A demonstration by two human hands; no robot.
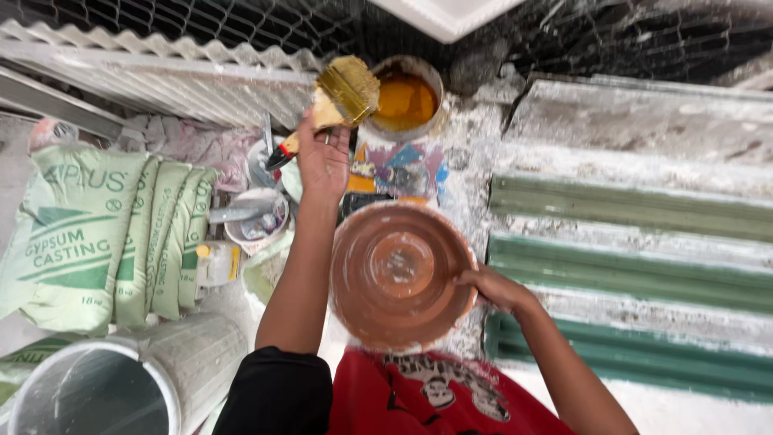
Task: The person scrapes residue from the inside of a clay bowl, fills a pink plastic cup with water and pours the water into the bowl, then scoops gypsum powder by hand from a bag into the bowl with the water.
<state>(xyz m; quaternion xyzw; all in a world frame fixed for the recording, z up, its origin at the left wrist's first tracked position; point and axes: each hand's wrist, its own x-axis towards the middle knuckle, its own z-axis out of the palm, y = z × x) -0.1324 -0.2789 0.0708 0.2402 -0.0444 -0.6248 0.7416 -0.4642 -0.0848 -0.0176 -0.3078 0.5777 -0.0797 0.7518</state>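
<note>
Over my lap, my right hand [493, 288] grips the rim of the terracotta bowl [398, 274], fingers clenched on its edge. My left hand [324, 161] clasps a brush [338, 101], bristles yellow, just beside the paint can [405, 101].

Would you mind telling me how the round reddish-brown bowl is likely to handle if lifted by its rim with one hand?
The round reddish-brown bowl looks wide and shallow, so it may tilt when held at one edge, as the right hand grips it now. Its smooth, shiny inside suggests a somewhat slippery surface. It seems rigid, probably plastic or glazed clay; I cannot tell which, so treat it as breakable.
</note>
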